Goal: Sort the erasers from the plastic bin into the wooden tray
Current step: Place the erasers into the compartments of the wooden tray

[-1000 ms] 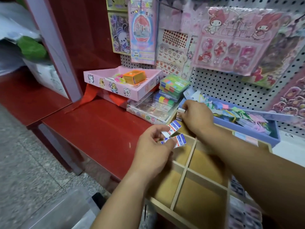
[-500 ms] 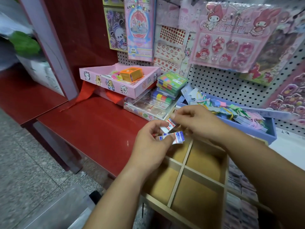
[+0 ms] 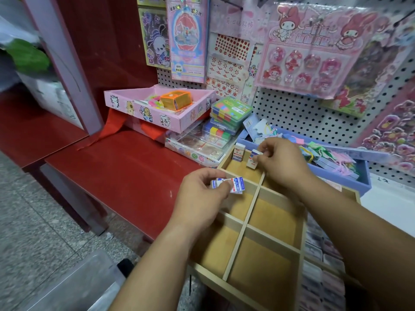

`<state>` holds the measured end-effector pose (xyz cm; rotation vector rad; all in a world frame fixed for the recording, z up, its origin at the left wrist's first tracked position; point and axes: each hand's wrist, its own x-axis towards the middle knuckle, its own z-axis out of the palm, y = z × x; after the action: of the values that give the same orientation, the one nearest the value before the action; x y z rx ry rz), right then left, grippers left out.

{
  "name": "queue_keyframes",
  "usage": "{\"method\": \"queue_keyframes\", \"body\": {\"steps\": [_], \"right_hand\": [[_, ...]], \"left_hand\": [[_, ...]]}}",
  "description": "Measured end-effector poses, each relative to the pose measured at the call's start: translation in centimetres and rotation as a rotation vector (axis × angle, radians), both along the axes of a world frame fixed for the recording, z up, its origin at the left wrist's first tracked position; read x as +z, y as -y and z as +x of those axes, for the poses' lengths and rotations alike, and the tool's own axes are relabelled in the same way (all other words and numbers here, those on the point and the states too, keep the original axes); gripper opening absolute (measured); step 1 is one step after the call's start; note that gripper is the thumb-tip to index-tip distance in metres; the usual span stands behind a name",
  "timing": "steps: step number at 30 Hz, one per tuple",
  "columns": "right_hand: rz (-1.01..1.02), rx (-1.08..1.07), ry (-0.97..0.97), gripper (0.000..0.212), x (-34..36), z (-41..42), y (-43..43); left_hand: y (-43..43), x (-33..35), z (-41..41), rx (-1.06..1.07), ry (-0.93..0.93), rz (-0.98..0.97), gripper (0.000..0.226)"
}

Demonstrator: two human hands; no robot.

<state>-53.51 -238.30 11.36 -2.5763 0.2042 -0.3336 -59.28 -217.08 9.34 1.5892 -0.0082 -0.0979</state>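
Note:
A wooden tray (image 3: 240, 237) with several compartments sits on the red counter's right end. One white eraser with a blue and red label (image 3: 238, 152) stands upright in the tray's far left compartment. My right hand (image 3: 281, 161) pinches a second eraser (image 3: 253, 158) and holds it upright in that same compartment, beside the first. My left hand (image 3: 203, 202) hovers over the tray's left edge and grips a few more erasers (image 3: 233, 185). A clear plastic bin (image 3: 74, 286) is at the bottom left, on the floor side.
A red counter (image 3: 125, 173) runs left of the tray. Behind it stand a pink cartoon box (image 3: 157, 113), stacked coloured cases (image 3: 230, 116) and a blue tray of trinkets (image 3: 345, 176). A pegboard with sticker packs (image 3: 310, 59) rises behind.
My right hand took one eraser from my left hand and carried it forward into the far left compartment, next to the standing eraser. My left hand stayed over the tray's left edge.

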Motion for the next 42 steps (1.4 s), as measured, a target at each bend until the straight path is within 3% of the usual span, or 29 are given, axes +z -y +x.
{"method": "queue_keyframes", "body": {"steps": [10, 16, 21, 25, 31, 37, 42], "right_hand": [[-0.191, -0.096, 0.045, 0.015, -1.0, 2.3, -1.9], [-0.157, -0.067, 0.038, 0.019, -1.3, 2.4, -1.5], [-0.031, -0.075, 0.05, 0.035, -1.0, 1.9, -1.2], [0.182, -0.015, 0.046, 0.01, 0.7, -0.2, -1.8], [0.574, 0.384, -0.362, 0.012, 2.4, -4.6, -3.4], [0.776, 0.349, -0.303, 0.011, 1.4, -5.2, -3.4], [0.716, 0.174, -0.133, 0.005, 1.6, -4.4, -2.0]], "left_hand": [[0.0, 0.2, 0.0, 0.012, -0.011, 0.019, 0.017], [0.0, 0.2, 0.0, 0.022, -0.003, 0.046, 0.009], [-0.1, 0.4, -0.2, 0.02, -0.017, 0.025, 0.009], [0.0, 0.3, -0.1, 0.027, -0.016, -0.001, 0.01], [0.2, 0.4, 0.0, 0.033, 0.018, -0.044, 0.034], [0.1, 0.6, -0.3, -0.025, 0.005, -0.057, 0.037], [-0.5, 0.3, 0.1, 0.035, 0.031, 0.029, 0.027]]}}
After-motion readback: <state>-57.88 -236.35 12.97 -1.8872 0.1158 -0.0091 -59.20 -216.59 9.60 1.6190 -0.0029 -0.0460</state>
